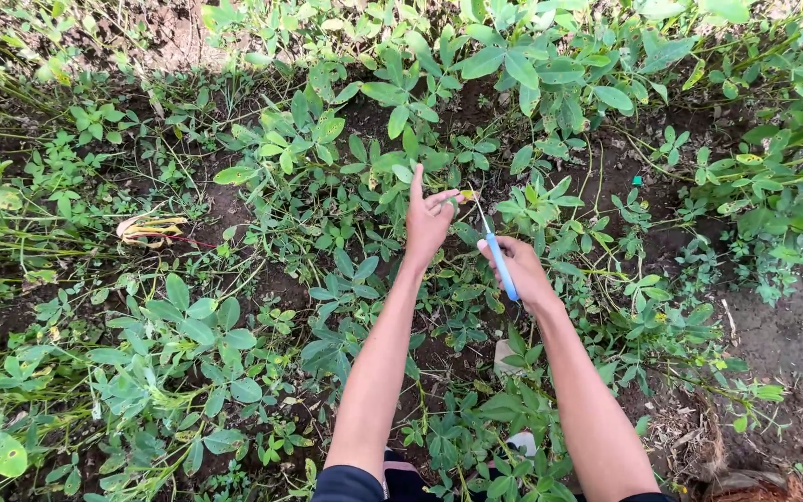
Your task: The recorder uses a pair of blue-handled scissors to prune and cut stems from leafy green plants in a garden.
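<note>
Far out to the left of my hands I see one dried, yellowish husk (149, 229) lying on the dark soil (234, 209), well apart from anything I am touching. Coming in, my left hand (427, 221) is half open: index finger straight up, thumb and another finger pinched together on something small and yellowish (a bloom or a bit of stem, I cannot tell which), probably to hold it steady for the blade. Just beside it, my right hand (519, 268) is wrapped shut around one blue-handled knife (497, 249), its thin blade angled up toward that pinch. So I count two hands, one knife, one husk. Low green plants (392, 102) crowd all around both hands, too many to count; bare soil opens further right.
</note>
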